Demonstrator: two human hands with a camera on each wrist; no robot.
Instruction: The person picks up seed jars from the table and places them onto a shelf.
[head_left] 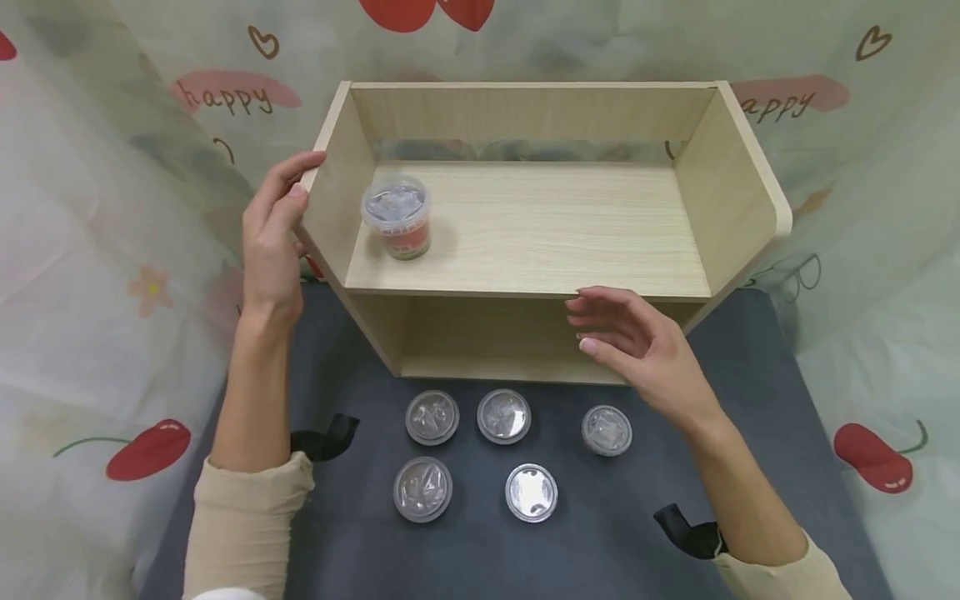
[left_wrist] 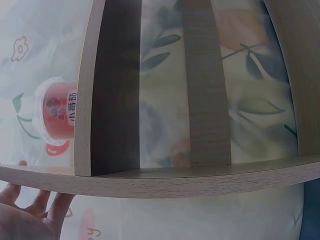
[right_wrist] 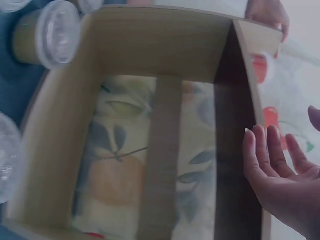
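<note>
A light wooden two-tier shelf (head_left: 540, 225) stands at the back of the table. My left hand (head_left: 273, 225) holds the edge of its left side panel (left_wrist: 200, 185), with fingers on the outer face. On the upper board, near that panel, stands a clear lidded plastic cup (head_left: 397, 217) with red contents; the left wrist view shows its printed label (left_wrist: 72, 107). My right hand (head_left: 637, 346) hovers by the front edge of the upper board, fingers loosely extended and nothing in them. In the right wrist view, the right hand's fingers (right_wrist: 275, 155) are beside the board's edge.
Several lidded cups stand on the dark table (head_left: 600, 533) before the shelf, among them a left rear cup (head_left: 432, 417) and a right cup (head_left: 607, 431). Black straps (head_left: 326, 439) hang at both wrists. A printed curtain (head_left: 135, 275) surrounds the table.
</note>
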